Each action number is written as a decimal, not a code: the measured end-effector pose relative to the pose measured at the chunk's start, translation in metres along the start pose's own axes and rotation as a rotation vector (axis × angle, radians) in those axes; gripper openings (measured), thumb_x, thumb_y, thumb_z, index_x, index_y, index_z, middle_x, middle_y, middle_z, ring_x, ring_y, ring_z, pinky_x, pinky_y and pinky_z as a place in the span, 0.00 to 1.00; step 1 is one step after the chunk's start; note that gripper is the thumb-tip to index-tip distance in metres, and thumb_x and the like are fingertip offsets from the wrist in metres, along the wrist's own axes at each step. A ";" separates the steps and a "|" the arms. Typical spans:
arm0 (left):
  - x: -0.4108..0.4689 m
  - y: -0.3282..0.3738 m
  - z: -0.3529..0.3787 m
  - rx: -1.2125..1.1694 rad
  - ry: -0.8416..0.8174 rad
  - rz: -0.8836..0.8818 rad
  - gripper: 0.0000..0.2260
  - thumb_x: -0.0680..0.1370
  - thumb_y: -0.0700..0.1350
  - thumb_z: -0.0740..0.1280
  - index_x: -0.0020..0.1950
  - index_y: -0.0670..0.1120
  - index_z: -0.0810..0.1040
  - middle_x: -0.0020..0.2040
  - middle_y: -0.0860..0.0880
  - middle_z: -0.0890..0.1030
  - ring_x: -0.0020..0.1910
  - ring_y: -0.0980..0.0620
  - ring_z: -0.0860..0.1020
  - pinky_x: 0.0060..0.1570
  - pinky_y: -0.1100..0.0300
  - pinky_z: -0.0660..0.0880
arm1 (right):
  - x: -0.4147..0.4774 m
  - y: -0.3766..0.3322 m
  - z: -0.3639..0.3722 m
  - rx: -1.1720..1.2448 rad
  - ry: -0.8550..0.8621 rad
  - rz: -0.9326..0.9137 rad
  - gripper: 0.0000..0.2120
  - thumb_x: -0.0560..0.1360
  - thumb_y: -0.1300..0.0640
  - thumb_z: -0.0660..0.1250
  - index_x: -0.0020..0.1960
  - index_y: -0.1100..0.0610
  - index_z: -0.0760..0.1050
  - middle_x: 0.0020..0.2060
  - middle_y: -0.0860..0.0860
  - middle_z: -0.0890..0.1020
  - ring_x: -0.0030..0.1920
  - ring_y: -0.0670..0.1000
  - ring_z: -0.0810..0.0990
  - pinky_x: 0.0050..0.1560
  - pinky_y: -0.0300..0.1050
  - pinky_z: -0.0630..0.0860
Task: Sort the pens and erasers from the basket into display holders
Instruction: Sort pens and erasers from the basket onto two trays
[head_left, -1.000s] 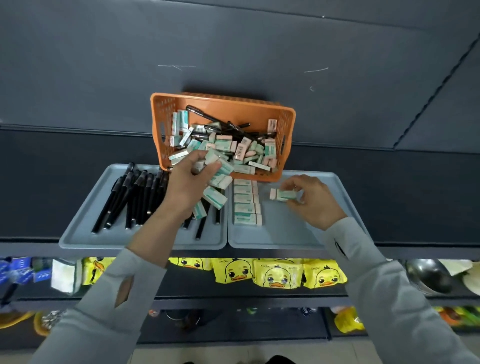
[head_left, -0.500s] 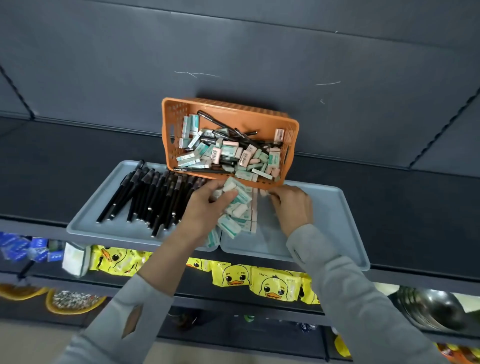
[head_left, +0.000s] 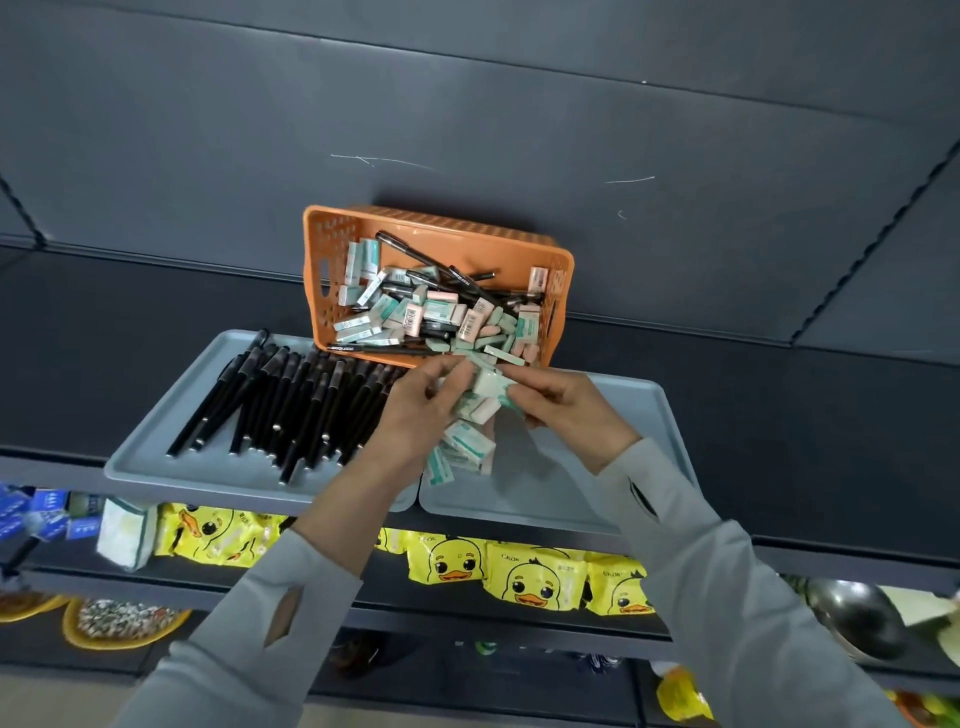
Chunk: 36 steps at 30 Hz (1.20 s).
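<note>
Above the seam between 2 grey trays, I see the left hand (head_left: 415, 410) curled around a bunch of erasers (head_left: 485, 395), and the right hand (head_left: 566, 410) pinching 1 eraser at the top of that bunch. Just behind them the orange basket (head_left: 322, 249) leans tipped toward me, with erasers and pens mixed inside. Rows of black pens (head_left: 291, 405) fill the left tray (head_left: 156, 457); the right tray (head_left: 545, 499) lies under the hands.
</note>
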<state>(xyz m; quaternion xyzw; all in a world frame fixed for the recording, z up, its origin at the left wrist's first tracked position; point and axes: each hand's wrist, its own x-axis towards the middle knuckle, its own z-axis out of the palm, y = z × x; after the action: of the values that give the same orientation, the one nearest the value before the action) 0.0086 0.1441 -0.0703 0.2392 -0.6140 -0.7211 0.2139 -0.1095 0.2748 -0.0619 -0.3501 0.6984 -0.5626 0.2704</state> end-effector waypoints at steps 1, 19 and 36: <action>0.001 -0.001 0.001 0.007 0.022 -0.008 0.04 0.79 0.45 0.66 0.52 0.47 0.80 0.46 0.44 0.80 0.35 0.53 0.80 0.35 0.60 0.79 | -0.002 0.002 -0.006 -0.024 -0.002 -0.004 0.15 0.78 0.65 0.64 0.64 0.58 0.76 0.51 0.50 0.81 0.39 0.42 0.73 0.37 0.34 0.72; 0.001 -0.003 -0.014 0.004 0.167 -0.001 0.07 0.78 0.43 0.68 0.43 0.56 0.81 0.44 0.47 0.79 0.45 0.44 0.78 0.53 0.38 0.78 | 0.006 0.043 -0.003 -0.951 0.267 -0.225 0.08 0.73 0.60 0.72 0.52 0.56 0.82 0.50 0.53 0.80 0.46 0.55 0.79 0.51 0.44 0.76; 0.001 -0.003 -0.007 0.093 0.048 0.061 0.08 0.80 0.43 0.65 0.51 0.54 0.82 0.49 0.42 0.81 0.43 0.48 0.82 0.45 0.51 0.81 | 0.004 0.012 0.002 -0.061 0.209 -0.050 0.07 0.76 0.64 0.68 0.49 0.53 0.79 0.39 0.51 0.84 0.35 0.44 0.78 0.35 0.37 0.74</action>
<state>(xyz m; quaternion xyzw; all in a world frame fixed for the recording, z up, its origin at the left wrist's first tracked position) 0.0122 0.1386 -0.0739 0.2473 -0.6484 -0.6791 0.2391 -0.1128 0.2718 -0.0738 -0.3149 0.7305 -0.5812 0.1712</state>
